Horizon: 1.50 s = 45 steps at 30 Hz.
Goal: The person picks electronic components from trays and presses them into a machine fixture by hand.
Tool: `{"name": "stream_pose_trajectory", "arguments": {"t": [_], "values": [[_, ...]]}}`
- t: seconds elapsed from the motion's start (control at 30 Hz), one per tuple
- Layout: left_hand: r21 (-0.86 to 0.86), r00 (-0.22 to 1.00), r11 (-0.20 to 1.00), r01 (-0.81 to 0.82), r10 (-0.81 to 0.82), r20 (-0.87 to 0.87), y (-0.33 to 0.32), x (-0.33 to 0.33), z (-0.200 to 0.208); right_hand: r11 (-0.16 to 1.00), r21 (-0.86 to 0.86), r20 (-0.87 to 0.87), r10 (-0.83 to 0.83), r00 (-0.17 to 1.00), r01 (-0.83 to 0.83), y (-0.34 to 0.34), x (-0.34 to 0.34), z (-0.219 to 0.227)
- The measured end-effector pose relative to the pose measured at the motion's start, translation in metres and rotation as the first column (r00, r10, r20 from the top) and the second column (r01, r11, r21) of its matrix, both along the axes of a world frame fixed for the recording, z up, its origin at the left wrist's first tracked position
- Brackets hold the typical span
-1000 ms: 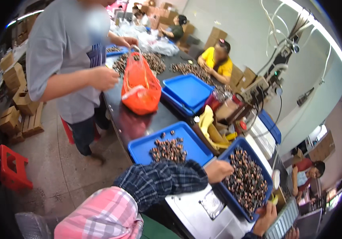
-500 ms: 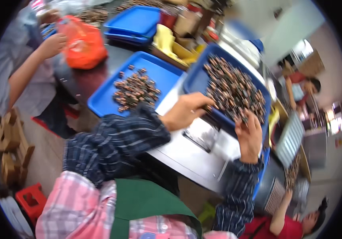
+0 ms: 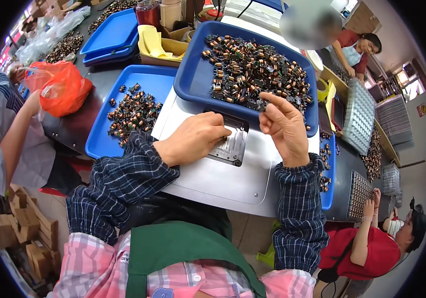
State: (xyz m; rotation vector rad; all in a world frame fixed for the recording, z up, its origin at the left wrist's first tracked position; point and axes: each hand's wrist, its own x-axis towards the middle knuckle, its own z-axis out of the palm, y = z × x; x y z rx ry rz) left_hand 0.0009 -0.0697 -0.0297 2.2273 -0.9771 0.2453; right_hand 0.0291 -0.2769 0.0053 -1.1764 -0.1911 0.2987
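My left hand point(image 3: 195, 138) is closed, its fingertips pinched low over a metal fixture plate point(image 3: 236, 155) set in the pale worktop; what they hold is mostly hidden. My right hand point(image 3: 288, 130) is raised at the near edge of a deep blue tray point(image 3: 185, 84), thumb and index finger bent round a small dark part point(image 3: 261, 105). That tray holds a heap of small copper-wound coil parts point(image 3: 245, 67) with black bases. To the left, a shallower blue tray point(image 3: 98, 134) carries a smaller pile of like parts point(image 3: 132, 113).
A co-worker's arm at left is beside an orange plastic bag point(image 3: 66, 89). Stacked blue trays point(image 3: 108, 37) and a cardboard box point(image 3: 160, 52) with yellow material stand behind. At right are another blue tray point(image 3: 328, 171), a clear ribbed tray point(image 3: 359, 114) and people at work.
My left hand has moved from the deep tray's edge down to the metal plate. My right hand has lifted off the heap toward me. The whole view has shifted and turned.
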Motion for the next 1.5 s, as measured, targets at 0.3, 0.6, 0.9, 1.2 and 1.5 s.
{"name": "stream_pose_trajectory", "arguments": {"t": [0.3,0.6,0.9,1.2,1.5], "values": [[0.041,0.997,0.999,-0.004,0.0,0.082,0.004,0.001,-0.001,0.802,-0.575,0.499,0.186,0.846,0.163,0.02,-0.004,-0.015],[-0.35,0.896,0.831,-0.433,0.44,-0.062,0.073,-0.008,0.001,0.624,-0.729,0.636,0.466,0.615,0.281,0.033,-0.015,-0.023],[-0.136,0.696,0.686,-0.714,0.716,-0.045,0.143,-0.022,-0.094,0.628,-0.712,0.671,0.476,0.569,0.314,0.046,-0.021,-0.022],[-0.182,0.662,0.661,-0.728,0.747,0.061,0.131,-0.016,-0.072,0.541,-0.774,0.615,0.514,0.598,0.33,0.048,-0.021,-0.02],[-0.223,0.874,0.886,-0.407,0.448,0.185,0.045,0.041,0.008,0.751,-0.636,0.542,0.275,0.794,0.174,0.038,-0.004,-0.015]]}}
